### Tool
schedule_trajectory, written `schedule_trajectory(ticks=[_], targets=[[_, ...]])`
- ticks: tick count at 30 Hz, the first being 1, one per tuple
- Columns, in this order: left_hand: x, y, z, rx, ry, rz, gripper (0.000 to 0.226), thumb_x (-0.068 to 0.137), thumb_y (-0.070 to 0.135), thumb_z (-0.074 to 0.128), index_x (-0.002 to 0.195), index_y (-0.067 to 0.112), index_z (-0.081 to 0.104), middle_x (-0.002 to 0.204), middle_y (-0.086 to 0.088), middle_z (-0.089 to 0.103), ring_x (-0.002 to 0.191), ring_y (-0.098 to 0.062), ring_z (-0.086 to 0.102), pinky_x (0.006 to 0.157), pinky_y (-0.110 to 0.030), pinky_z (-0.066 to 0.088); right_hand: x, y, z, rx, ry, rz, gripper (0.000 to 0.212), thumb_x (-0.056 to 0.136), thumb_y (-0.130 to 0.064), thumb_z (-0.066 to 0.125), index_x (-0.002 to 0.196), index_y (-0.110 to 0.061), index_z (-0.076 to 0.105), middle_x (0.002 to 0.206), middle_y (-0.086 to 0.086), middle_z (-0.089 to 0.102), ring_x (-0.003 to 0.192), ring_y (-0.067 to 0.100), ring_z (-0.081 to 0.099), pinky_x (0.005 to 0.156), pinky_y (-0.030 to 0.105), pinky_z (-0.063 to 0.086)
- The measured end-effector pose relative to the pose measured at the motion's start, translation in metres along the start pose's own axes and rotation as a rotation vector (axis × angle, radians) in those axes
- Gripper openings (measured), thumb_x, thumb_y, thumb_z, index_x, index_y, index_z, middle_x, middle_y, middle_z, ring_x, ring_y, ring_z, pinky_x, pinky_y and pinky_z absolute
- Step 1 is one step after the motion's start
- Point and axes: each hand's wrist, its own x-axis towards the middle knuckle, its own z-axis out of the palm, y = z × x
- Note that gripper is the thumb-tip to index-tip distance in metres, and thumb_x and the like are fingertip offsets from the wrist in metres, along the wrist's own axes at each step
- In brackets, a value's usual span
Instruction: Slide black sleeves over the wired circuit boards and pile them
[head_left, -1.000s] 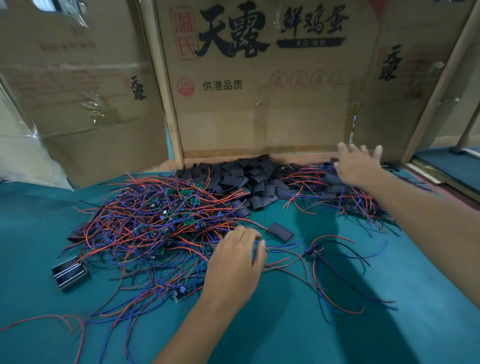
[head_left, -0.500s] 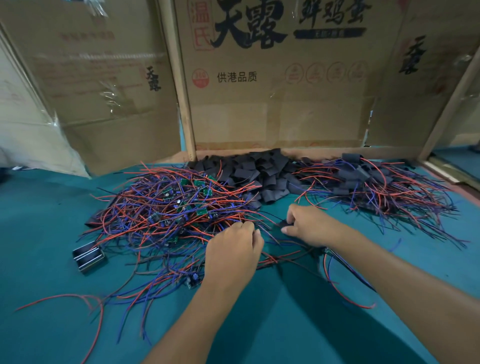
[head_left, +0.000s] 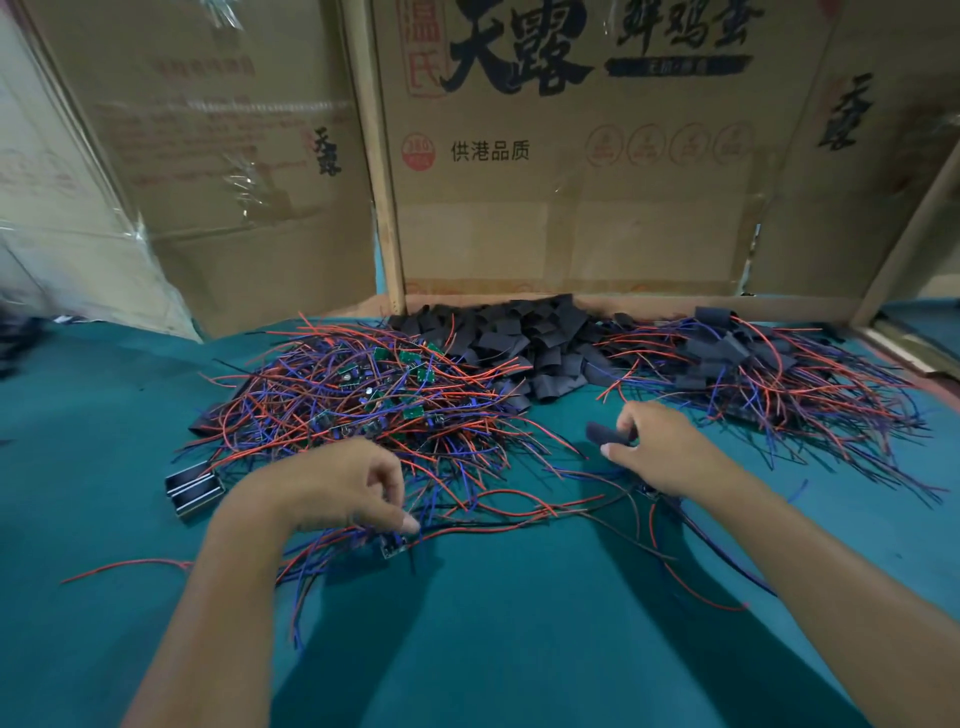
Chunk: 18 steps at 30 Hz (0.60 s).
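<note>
A big tangle of bare green circuit boards (head_left: 363, 395) with red and blue wires covers the left middle of the teal table. Loose black sleeves (head_left: 524, 338) are heaped at the back centre. Sleeved boards (head_left: 737, 358) with trailing wires are piled at the back right. My right hand (head_left: 660, 452) pinches one black sleeve (head_left: 605, 434) just above the table. My left hand (head_left: 337, 488) has its fingers curled down over a small wired board (head_left: 393, 544) at the near edge of the tangle, pinching its wires.
Printed cardboard panels (head_left: 571, 182) wall off the back and both sides. A small black and silver metal block (head_left: 192, 488) lies left of the tangle. A stray red wire (head_left: 130, 566) trails at the near left. Teal cloth (head_left: 493, 649) lies bare in front of me.
My right hand came back from the sleeved pile, dropped to the loose sleeve on the table and lifted it. My left hand pulled one board out toward me from the tangle's edge.
</note>
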Motion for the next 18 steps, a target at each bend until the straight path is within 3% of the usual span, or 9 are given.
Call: schedule_trajectory(ticks=[3,7,11,16,18], targets=[[0.004,0.0,0.004,0.085,-0.086,-0.032,0.027,0.072,0.034,0.088,0.081,0.017,0.068,0.046,0.014,0.052,0.045,-0.004,0.042,0.054,-0.025,0.032,-0.008,0.004,-0.007,0.065,0.067,0.12,0.016,0.088,-0.024,0.062,0.087,-0.015,0.049,0.08,0.006,0.059,0.075,0.027,0.056,0.059,0.034,0.036],[0.006,-0.002,0.008,0.078,-0.114,-0.03,0.021,0.075,0.025,0.086,0.078,0.012,0.07,0.046,0.012,0.05,0.044,-0.006,0.039,0.052,-0.024,0.031,-0.022,0.012,-0.011,0.249,0.215,0.203,0.01,0.09,-0.013,0.049,0.096,-0.014,0.041,0.083,0.015,0.065,0.072,0.03,0.061,0.066,0.039,0.049],[0.001,0.005,0.002,-0.089,0.027,0.138,0.013,0.081,0.021,0.082,0.077,0.016,0.07,0.058,0.008,0.053,0.055,-0.007,0.044,0.055,-0.023,0.035,-0.035,0.016,-0.008,0.329,0.179,0.198,0.011,0.095,-0.013,0.043,0.103,-0.02,0.045,0.079,0.014,0.062,0.061,0.027,0.054,0.052,0.033,0.035],[-0.007,0.022,-0.001,-0.339,0.157,0.365,0.008,0.086,0.021,0.076,0.088,0.015,0.07,0.079,-0.004,0.068,0.071,-0.006,0.055,0.065,-0.017,0.042,-0.039,0.024,-0.012,0.362,0.169,0.153,0.037,0.098,-0.012,0.036,0.116,-0.034,0.06,0.06,0.005,0.056,0.04,0.01,0.038,0.04,0.024,0.029],[-0.008,0.026,0.0,-0.415,0.186,0.386,0.014,0.085,0.02,0.074,0.091,0.009,0.068,0.086,-0.011,0.07,0.076,-0.009,0.058,0.07,-0.017,0.045,-0.04,0.026,-0.012,0.376,0.153,0.163,0.04,0.099,-0.014,0.035,0.124,-0.03,0.062,0.076,0.018,0.067,0.043,0.013,0.04,0.042,0.025,0.028]])
